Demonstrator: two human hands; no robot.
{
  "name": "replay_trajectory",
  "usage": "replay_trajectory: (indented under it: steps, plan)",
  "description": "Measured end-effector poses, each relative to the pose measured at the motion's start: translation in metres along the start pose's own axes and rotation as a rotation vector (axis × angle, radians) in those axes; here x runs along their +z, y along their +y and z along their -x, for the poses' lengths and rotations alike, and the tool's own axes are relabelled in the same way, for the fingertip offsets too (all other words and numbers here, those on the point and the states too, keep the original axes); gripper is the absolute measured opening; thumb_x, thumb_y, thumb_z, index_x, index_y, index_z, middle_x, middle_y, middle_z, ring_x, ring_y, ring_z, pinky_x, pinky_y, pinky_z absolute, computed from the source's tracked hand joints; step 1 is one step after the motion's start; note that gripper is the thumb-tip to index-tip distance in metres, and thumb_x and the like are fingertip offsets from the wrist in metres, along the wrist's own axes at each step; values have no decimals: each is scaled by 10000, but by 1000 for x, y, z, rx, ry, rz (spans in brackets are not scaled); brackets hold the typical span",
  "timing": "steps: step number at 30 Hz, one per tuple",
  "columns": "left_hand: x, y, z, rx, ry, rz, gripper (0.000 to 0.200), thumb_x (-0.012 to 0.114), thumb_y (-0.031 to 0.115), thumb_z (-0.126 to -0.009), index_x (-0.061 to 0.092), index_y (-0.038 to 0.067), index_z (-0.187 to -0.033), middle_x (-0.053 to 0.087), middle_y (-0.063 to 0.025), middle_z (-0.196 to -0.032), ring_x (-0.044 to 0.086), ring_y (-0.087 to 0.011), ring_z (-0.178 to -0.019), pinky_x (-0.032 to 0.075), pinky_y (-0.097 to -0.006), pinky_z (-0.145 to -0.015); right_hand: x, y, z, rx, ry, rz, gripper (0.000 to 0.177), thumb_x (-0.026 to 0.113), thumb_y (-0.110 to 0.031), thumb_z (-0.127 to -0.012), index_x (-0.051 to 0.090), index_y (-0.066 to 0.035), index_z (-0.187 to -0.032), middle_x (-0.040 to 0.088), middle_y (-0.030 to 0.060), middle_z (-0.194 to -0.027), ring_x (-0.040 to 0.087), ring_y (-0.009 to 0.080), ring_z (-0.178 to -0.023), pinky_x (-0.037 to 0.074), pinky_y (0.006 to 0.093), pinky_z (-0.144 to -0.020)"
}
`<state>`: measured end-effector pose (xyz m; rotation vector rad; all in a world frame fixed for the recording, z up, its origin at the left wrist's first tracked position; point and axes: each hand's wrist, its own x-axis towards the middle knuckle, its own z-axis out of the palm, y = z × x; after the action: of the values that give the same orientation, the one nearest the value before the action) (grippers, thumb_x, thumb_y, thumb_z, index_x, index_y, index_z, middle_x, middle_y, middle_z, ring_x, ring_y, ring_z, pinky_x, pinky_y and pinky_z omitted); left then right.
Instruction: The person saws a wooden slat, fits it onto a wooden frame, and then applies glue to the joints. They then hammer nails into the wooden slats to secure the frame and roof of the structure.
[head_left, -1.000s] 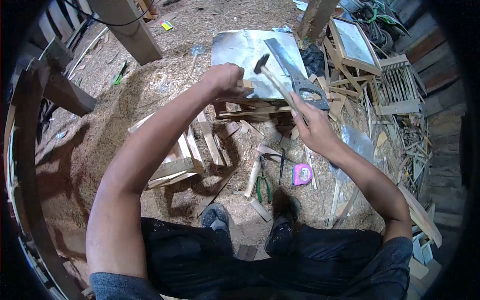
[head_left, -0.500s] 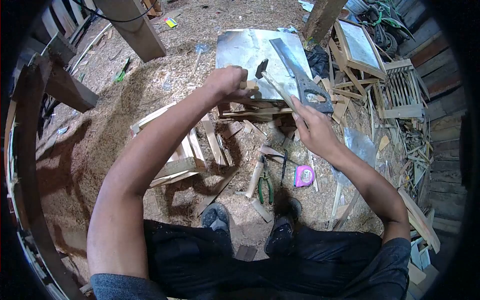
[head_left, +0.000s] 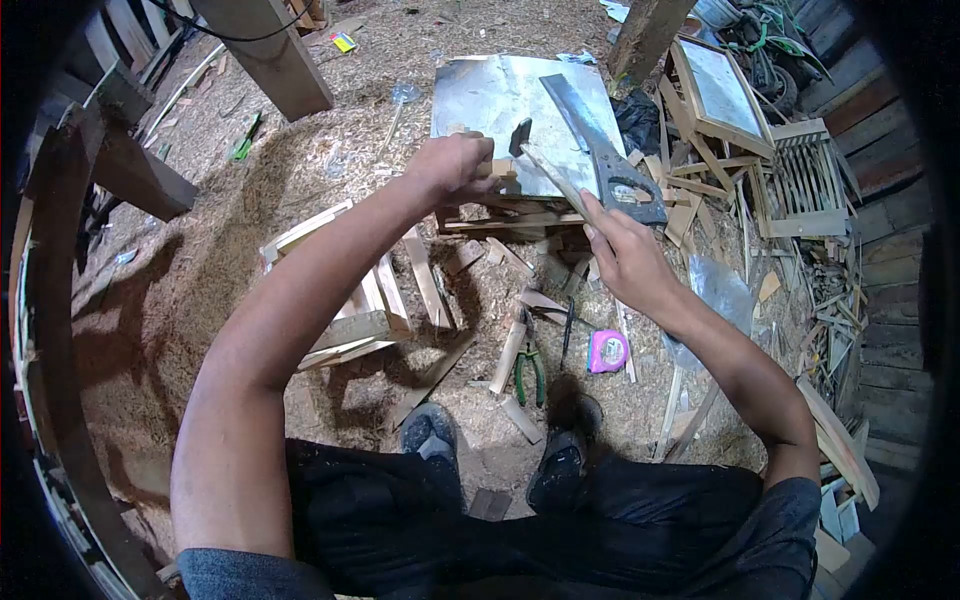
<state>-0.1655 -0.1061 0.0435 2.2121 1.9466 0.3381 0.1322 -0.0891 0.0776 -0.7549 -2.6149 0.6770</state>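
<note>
My right hand (head_left: 628,252) is closed round the lower handle of a hammer (head_left: 556,178). The hammer's dark head is over the pale-topped low worktable (head_left: 475,95), just right of my left hand (head_left: 455,165). At the table's near edge, the fingers of my left hand are closed on a small wood block (head_left: 504,170); its far end is hidden by the hand. A handsaw (head_left: 578,118) lies on the tabletop beyond the hammer, its grip sticking out past the right corner.
On the shavings-covered ground lie green-handled pliers (head_left: 531,372), a pink tape measure (head_left: 607,352) and wood offcuts (head_left: 428,280). A slatted wooden frame (head_left: 360,328) sits under my left forearm. Wooden posts (head_left: 268,60) stand at the back; a framed panel (head_left: 720,90) leans right.
The hammer's head has tilted and shifted very slightly left. Both hands stay almost where they were, with the same things in them.
</note>
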Motion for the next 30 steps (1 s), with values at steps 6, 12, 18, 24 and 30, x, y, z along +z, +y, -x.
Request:
replay_trajectory:
  steps: [6, 12, 18, 24, 30]
  plan:
    - [0, 1, 1, -7, 8, 20, 311, 675, 349, -831, 599, 59, -910, 635, -142, -921, 646, -370, -882, 524, -477, -731, -1, -4, -1, -44, 58, 2, 495, 542, -17, -932, 441, 38, -1413, 573, 239, -862, 600, 390, -719, 479, 449, -662]
    - [2, 0, 1, -9, 7, 22, 301, 677, 345, -829, 599, 62, -895, 631, -138, -912, 644, -362, -875, 521, -464, -731, 2, -9, 1, -131, 127, -9, 509, 550, -3, -927, 427, 59, -1417, 569, 228, -849, 595, 376, -695, 495, 449, -654]
    - [0, 0, -2, 4, -13, 16, 302, 678, 340, -824, 596, 56, -889, 630, -144, -926, 637, -369, -890, 520, -468, -753, 11, -4, 9, -48, 31, 3, 511, 536, 7, -929, 414, 72, -1421, 548, 203, -828, 563, 365, -671, 483, 439, -635]
    - [0, -1, -3, 6, -4, 7, 304, 681, 337, -817, 593, 56, -892, 632, -146, -925, 638, -369, -901, 521, -472, -762, 7, -5, 6, -73, 71, 30, 482, 530, -11, -943, 439, 54, -1412, 535, 206, -828, 572, 330, -684, 470, 440, -639]
    - [-3, 3, 0, -29, -45, 35, 313, 687, 345, -818, 598, 61, -916, 639, -147, -936, 645, -372, -899, 521, -476, -764, 0, -8, 3, -74, 148, -29, 508, 526, -28, -956, 406, 31, -1446, 555, 200, -820, 573, 306, -668, 479, 407, -627]
